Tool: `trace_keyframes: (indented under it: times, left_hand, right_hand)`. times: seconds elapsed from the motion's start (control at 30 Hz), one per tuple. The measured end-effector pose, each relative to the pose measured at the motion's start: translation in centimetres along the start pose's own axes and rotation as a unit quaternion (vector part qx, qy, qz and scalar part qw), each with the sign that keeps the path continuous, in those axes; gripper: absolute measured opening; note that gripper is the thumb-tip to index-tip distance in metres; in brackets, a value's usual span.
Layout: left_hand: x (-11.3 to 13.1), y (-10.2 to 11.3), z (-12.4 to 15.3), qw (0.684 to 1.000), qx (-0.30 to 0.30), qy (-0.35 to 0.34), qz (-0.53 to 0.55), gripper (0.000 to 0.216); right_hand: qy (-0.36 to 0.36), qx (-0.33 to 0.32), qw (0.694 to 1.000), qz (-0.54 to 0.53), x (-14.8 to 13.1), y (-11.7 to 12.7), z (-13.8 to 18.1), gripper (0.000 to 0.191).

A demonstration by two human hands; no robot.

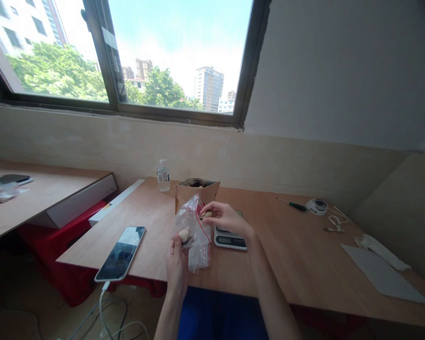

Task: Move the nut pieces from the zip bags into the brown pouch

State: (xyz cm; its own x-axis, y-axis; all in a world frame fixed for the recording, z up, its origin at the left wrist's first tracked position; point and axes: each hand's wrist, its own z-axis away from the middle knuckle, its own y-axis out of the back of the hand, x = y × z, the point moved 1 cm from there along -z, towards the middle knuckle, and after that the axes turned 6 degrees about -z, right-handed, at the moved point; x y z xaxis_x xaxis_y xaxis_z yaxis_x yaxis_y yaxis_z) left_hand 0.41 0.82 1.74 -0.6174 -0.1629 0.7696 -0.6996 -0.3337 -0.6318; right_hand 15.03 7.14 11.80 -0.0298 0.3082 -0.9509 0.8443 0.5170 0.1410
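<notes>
My left hand (177,261) grips a clear zip bag (194,231) with a red seal line, held upright above the table's front edge; a pale lump shows through the bag at my thumb. My right hand (224,218) is pinched on a small tan piece at the bag's mouth. Just behind the bag stands a brown paper bag (196,192), open at the top. A small digital scale (230,239) lies on the table under my right hand.
A phone (122,252) on a white cable lies at the wooden table's (290,255) front left. A water bottle (163,175) stands at the back. A green-handled screwdriver (291,204), a tape roll (317,206) and grey sheet (382,274) lie right.
</notes>
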Motion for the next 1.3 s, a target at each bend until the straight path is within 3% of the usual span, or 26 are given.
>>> trace_keyframes:
  times: [0.13, 0.2, 0.27, 0.37, 0.43, 0.57, 0.67, 0.8, 0.9, 0.93, 1.0, 1.1, 1.17, 1.3]
  left_hand:
    - [0.2, 0.5, -0.5, 0.999, 0.030, -0.004, 0.038, 0.031]
    - [0.4, 0.6, -0.5, 0.998, 0.025, 0.002, 0.056, 0.029]
    - [0.5, 0.5, -0.4, 0.998, 0.013, 0.001, 0.067, 0.028]
    - [0.8, 0.5, -0.2, 0.998, -0.006, -0.019, 0.066, 0.029]
    - [1.0, 0.5, -0.1, 0.997, -0.022, -0.034, 0.062, 0.032]
    - [1.3, 0.4, 0.0, 0.997, -0.041, -0.043, 0.053, 0.034]
    - [1.3, 0.0, 0.1, 0.997, -0.049, -0.048, 0.038, 0.036]
    - [0.9, -0.3, 0.3, 0.998, -0.042, -0.048, 0.027, 0.038]
    - [0.6, -0.3, 0.5, 0.998, -0.047, -0.041, 0.004, 0.040]
    - [0.5, -0.2, 0.5, 0.998, -0.052, -0.038, -0.006, 0.041]
    - [0.4, -0.1, 0.6, 0.997, -0.065, -0.034, -0.034, 0.043]
    - [0.2, 0.4, 0.5, 0.991, -0.067, -0.048, -0.101, 0.045]
    - [0.0, 0.9, 0.4, 0.984, -0.055, -0.064, -0.156, 0.044]
    - [-0.2, 1.5, 0.2, 0.973, -0.042, -0.071, -0.217, 0.047]
  right_hand:
    - [0.123, 0.185, 0.975, -0.005, -2.3, 1.6, -2.9, 0.030]
    - [0.169, 0.243, 0.955, 0.008, -2.3, 2.0, -5.0, 0.030]
    - [0.183, 0.237, 0.952, 0.064, -1.7, 1.9, -6.9, 0.028]
    - [0.180, 0.166, 0.943, 0.223, -0.1, 1.3, -8.1, 0.023]
    - [0.181, 0.146, 0.913, 0.335, 0.8, 0.9, -7.9, 0.027]
    - [0.171, 0.194, 0.842, 0.473, 1.2, 0.6, -6.7, 0.031]
    - [0.156, 0.190, 0.826, 0.508, 0.7, 0.7, -6.0, 0.032]
    - [0.167, 0.224, 0.847, 0.452, -0.2, 0.4, -4.8, 0.035]
    - [0.172, 0.250, 0.904, 0.300, -0.8, -0.2, -3.1, 0.030]
    - [0.157, 0.223, 0.931, 0.244, -0.9, -0.5, -2.5, 0.028]
    - [0.098, 0.108, 0.977, 0.154, -0.8, -1.0, -1.4, 0.025]
    - [0.012, -0.055, 0.993, 0.099, -0.4, -1.9, -0.2, 0.027]
    - [-0.006, -0.082, 0.991, 0.104, 0.0, -2.2, 0.2, 0.031]
    - [0.000, -0.064, 0.993, 0.101, 0.4, -2.3, 0.5, 0.034]
